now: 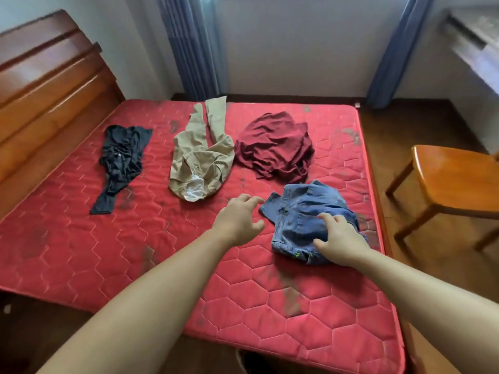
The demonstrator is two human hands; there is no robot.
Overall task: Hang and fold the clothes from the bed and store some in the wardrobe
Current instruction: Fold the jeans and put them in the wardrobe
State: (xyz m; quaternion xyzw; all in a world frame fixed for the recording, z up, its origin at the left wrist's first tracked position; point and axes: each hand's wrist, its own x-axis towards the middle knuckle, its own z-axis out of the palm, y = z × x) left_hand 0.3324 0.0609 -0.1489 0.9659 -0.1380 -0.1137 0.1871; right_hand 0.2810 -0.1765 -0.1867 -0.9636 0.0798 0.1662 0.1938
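Mattress: red, quilted in hexagons, dark smudges. Garment upper left: black. Trousers: beige, white lining at waist. Cloth upper centre: maroon. Jeans: blue denim, small green mark near hem. Headboard, chair: orange-brown wood. Curtains: blue. Wall: white.

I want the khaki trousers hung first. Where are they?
The khaki trousers lie mid-bed in the head view, between the black garment on the left and the maroon garment on the right.
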